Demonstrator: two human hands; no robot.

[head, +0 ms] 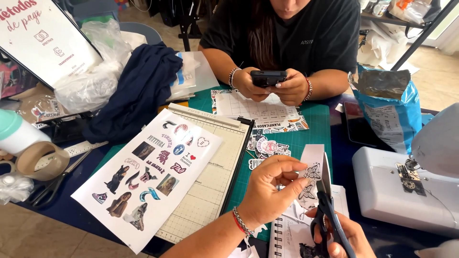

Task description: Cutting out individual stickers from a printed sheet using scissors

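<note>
Head view: a strip of butterfly stickers (pixel 310 174) is pinched in the left hand (pixel 267 191) above a spiral notebook (pixel 291 234), while scissors (pixel 327 200) are gripped in the right hand (pixel 342 236), blades at the strip's edge. Cutting out appears under way; a steady turn of the paper around each outline is probably called for next.

I see a sticker sheet (pixel 148 174) lying on a paper trimmer (pixel 217 157), a tape roll (pixel 42 160) at left, a white sewing machine (pixel 401 188) at right.
</note>
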